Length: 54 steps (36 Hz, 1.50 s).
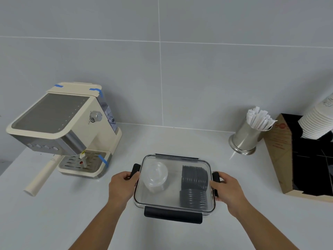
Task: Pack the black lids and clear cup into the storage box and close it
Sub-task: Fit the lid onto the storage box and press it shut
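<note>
Fingers (128, 175) grip box (173, 204) latches; espresso machine (63, 130) stands left.

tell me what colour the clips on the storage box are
Black, on a clear storage box; the front clip shows it best in the head view.

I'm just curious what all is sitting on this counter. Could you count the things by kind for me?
Coffee machine: 1
Storage box: 1
Stacks of black lids: 2
Clear cup: 1
Steel holder of wrapped sticks: 1
Cardboard box: 1
Stack of white paper cups: 1
Total: 8
</note>
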### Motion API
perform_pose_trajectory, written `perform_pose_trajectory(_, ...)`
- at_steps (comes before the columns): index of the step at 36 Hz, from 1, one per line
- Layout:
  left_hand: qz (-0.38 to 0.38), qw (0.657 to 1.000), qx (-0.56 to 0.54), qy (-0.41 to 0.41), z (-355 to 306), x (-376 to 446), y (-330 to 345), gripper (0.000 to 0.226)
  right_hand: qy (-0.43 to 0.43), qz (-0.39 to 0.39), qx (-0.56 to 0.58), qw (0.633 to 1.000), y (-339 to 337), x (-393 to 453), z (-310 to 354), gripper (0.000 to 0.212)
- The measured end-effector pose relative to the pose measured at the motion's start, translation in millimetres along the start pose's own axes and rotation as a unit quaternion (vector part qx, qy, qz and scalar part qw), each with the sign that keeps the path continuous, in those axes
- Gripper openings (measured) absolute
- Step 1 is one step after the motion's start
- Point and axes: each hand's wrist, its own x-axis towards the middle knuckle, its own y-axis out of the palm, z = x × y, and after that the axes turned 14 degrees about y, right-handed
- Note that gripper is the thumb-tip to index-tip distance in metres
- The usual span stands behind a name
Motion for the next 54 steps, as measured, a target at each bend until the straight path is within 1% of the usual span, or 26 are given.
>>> perform_pose_trajectory(12,0.007,1.000,0.003,-0.008,6.8,3.0,0.2,0.022,0.013,0.016,0.014,1.000,-3.2,3.5,-2.1,0.025)
perform_pose_trajectory(24,0.007,1.000,0.013,-0.018,8.0,2.5,-0.9,0.025,0.025,0.042,0.004,0.999,-7.0,10.7,-9.0,0.029)
perform_pose_trajectory(34,0.012,0.999,0.005,-0.042,9.0,4.8,-1.5,0.027,0.026,0.030,-0.004,0.999,-5.1,13.1,-9.3,0.021)
perform_pose_trajectory(37,0.014,0.999,0.010,-0.042,8.6,5.0,-1.0,0.027,0.028,0.027,-0.003,0.999,-4.0,13.5,-10.1,0.022)
perform_pose_trajectory(40,0.020,0.999,0.012,-0.041,7.7,4.3,-0.8,0.024,0.029,0.023,-0.001,0.999,-2.1,12.9,-12.0,0.022)
perform_pose_trajectory(45,0.037,0.999,0.012,-0.039,5.2,4.0,-1.0,0.020,0.032,0.023,0.005,0.999,2.1,10.0,-19.2,0.010)
perform_pose_trajectory(50,0.049,0.997,-0.012,-0.053,5.2,4.2,-2.5,0.018,0.050,0.029,0.014,0.998,3.2,7.3,-19.2,0.010)
perform_pose_trajectory(54,0.063,0.997,-0.014,-0.052,6.2,6.6,-3.0,0.012,0.049,0.037,0.007,0.998,2.2,8.9,-17.5,0.011)
